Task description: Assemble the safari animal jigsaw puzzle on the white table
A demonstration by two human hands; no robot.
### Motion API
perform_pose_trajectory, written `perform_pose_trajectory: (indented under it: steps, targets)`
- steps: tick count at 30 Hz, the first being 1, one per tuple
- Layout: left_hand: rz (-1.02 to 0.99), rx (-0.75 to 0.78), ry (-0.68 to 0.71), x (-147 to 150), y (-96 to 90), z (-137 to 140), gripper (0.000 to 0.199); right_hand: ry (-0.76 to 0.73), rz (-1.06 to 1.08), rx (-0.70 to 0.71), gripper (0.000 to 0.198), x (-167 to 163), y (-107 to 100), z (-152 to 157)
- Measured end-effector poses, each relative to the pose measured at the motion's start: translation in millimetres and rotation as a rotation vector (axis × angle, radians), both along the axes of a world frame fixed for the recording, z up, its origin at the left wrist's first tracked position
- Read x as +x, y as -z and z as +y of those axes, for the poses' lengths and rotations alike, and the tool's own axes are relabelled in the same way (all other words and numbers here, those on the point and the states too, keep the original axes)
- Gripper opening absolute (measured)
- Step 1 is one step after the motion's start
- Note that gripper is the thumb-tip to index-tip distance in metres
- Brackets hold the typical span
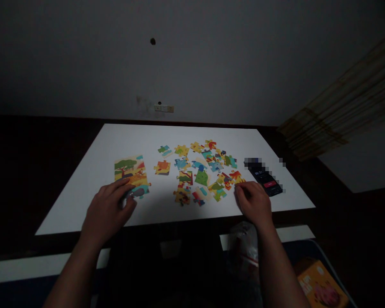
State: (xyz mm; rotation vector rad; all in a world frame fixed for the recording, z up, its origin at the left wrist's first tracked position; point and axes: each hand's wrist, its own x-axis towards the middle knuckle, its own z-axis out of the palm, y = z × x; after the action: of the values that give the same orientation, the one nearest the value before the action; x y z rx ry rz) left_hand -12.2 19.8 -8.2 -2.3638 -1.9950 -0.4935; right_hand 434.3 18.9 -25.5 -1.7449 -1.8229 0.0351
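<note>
Left hand (107,209) fingers on bright, part-joined puzzle block (130,172); right hand (253,202) fingers curled, empty.

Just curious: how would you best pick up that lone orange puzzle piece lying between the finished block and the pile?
Pinch the orange piece from above across its opposite edges. It lies flat on the white table, clear of its neighbours, so every edge is open.

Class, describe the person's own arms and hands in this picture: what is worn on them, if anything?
Both forearms are bare to the frame's lower edge: no sleeves show. The left hand and right hand have no gloves, and no watch, ring or bracelet is visible in this dim light.
</note>
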Motion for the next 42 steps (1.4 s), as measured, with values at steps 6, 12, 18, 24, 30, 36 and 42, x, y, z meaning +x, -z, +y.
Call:
perform_pose_trajectory:
  steps: [6, 12, 18, 24, 30, 36, 42]
  targets:
    - [-0.03, 0.014, -0.006, 3, -2.3, -2, 0.035, 0.012, 0.001, 0.017, 0.017, 0, 2, 1]
    - [-0.059, 0.036, 0.011, 4, -4.1, -4, 0.034, 0.031, -0.014, 0.02, 0.018, 0, 4, 0]
    - [-0.1, 0.043, 0.011, 5, -6.4, -4, 0.034, -0.05, 0.056, -0.016, 0.022, -22, -27, 17]
    - [-0.266, 0.187, -0.087, 2, -4.1, -13, 0.029, 0.032, -0.188, -0.167, 0.034, -74, -43, 101]
    - [-0.359, 0.183, -0.206, -6, -2.5, -19, 0.035, 0.112, -0.227, -0.257, 0.042, -92, -20, 152]
    - [-0.364, 0.134, -0.196, -8, 1.2, -22, 0.04, 0.147, -0.082, -0.305, 0.032, -94, -18, 170]
    - [-0.316, 0.094, -0.062, -22, -5.8, -29, 0.042, 0.098, 0.053, -0.151, 0.027, -127, -57, 125]
